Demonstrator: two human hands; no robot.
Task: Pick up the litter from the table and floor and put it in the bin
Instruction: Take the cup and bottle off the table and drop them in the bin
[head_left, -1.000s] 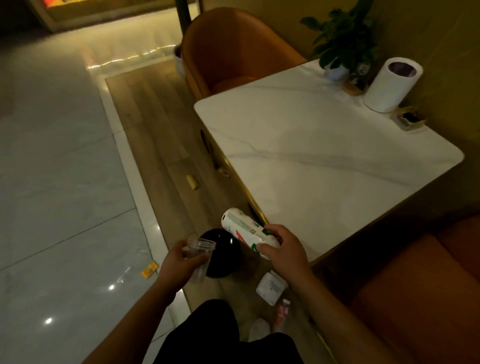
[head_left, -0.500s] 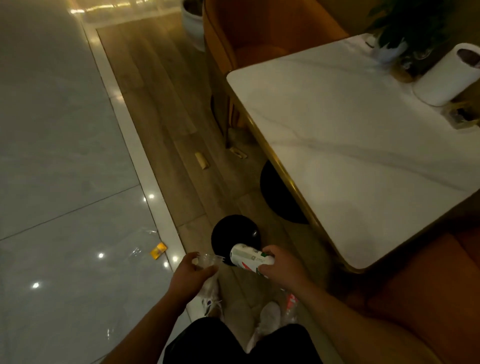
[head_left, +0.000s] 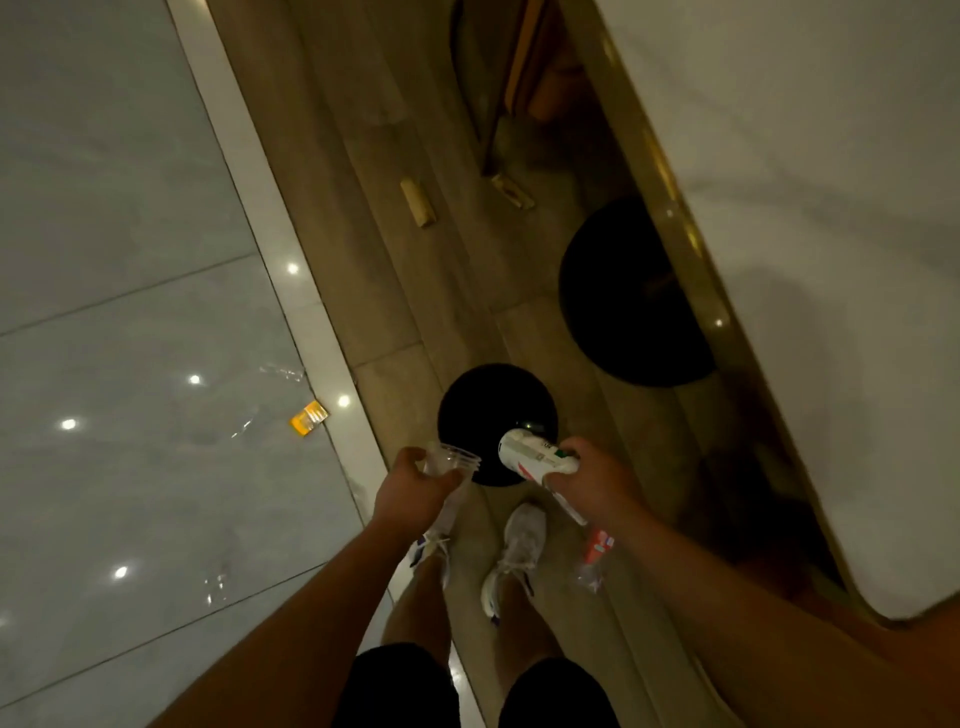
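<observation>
White shoes (head_left: 511, 551) stand on the wood floor (head_left: 363, 249), and just at 3 o'clock from them lies a red and clear wrapper (head_left: 596, 558), soft and thin, best pinched in the middle. A little farther, the left hand (head_left: 413, 493) is closed around a clear plastic cup (head_left: 449, 461). It looks very light and bendy, so a soft hold around its side is enough; a hard squeeze could crack it. The right hand (head_left: 597, 480) is wrapped around the back end of a white tube-shaped packet (head_left: 535, 457) with green and red print. It looks light and a bit smooth, so it could slip; a hold round the middle is safest. Its front end pokes out over the black bin (head_left: 493, 400), which sits at 12 o'clock from the hands. I think both things are about to be dropped in. At 10 o'clock, on the shiny grey tiles (head_left: 130, 260), lie a small yellow wrapper (head_left: 309, 417) and some clear film, flat and hard to pinch. Far off at 12 o'clock lies a tan scrap (head_left: 418, 202), with another (head_left: 511, 191) near the table's dark base (head_left: 623, 312). The white table (head_left: 831, 208) fills 2 o'clock.
</observation>
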